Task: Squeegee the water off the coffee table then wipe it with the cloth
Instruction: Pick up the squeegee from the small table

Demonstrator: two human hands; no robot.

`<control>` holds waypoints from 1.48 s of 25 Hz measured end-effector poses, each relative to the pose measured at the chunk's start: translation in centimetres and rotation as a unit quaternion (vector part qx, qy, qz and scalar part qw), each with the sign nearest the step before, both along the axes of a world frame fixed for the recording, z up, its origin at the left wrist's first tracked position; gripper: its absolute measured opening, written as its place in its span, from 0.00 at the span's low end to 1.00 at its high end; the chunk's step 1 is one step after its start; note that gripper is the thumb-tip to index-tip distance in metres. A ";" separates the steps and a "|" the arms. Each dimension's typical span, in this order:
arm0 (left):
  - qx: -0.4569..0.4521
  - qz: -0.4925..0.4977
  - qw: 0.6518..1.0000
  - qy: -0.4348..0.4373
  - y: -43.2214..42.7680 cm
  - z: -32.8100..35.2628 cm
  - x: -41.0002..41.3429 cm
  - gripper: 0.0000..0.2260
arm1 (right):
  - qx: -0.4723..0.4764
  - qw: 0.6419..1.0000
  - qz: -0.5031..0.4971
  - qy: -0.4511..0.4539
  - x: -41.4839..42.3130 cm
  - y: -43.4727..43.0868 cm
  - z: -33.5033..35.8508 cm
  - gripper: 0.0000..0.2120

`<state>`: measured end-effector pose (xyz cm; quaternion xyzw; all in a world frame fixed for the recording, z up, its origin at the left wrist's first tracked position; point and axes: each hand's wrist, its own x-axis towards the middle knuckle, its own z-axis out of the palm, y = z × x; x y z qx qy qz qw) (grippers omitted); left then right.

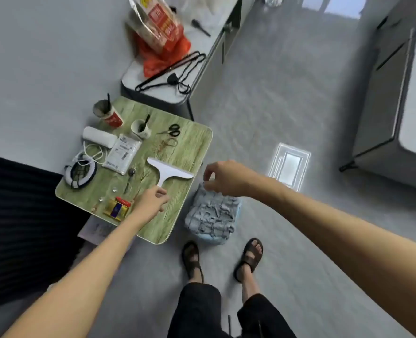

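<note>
A white T-shaped squeegee [170,172] lies flat on the small green wood-grain desk [192,142], near its right edge, with the blade on the far side and the handle pointing back toward the person. A crumpled grey cloth [211,215] sits heaped on the floor [275,106] just beside that edge.

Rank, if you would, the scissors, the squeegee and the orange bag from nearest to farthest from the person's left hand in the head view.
1. Squeegee: its handle is in the fingers of the left hand, on the near part of the table.
2. Scissors: near the table's far edge.
3. Orange bag: off the table, on the cabinet beyond.
</note>
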<state>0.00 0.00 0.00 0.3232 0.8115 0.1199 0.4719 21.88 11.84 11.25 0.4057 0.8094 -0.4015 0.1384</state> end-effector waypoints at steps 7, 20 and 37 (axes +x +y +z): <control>-0.054 0.019 0.992 0.116 5.0 -18.8 -6.5 0.20 | -0.022 0.994 -0.104 -0.009 -5.5 3.8 -15.1 0.11; -0.075 -0.101 0.988 -0.089 11.3 -11.7 -3.7 0.06 | -0.075 0.972 -0.221 0.012 -1.8 2.6 -14.8 0.08; 0.100 -0.129 0.946 -0.281 32.1 24.1 41.3 0.02 | -0.109 0.882 -0.410 0.208 35.7 16.8 11.4 0.08</control>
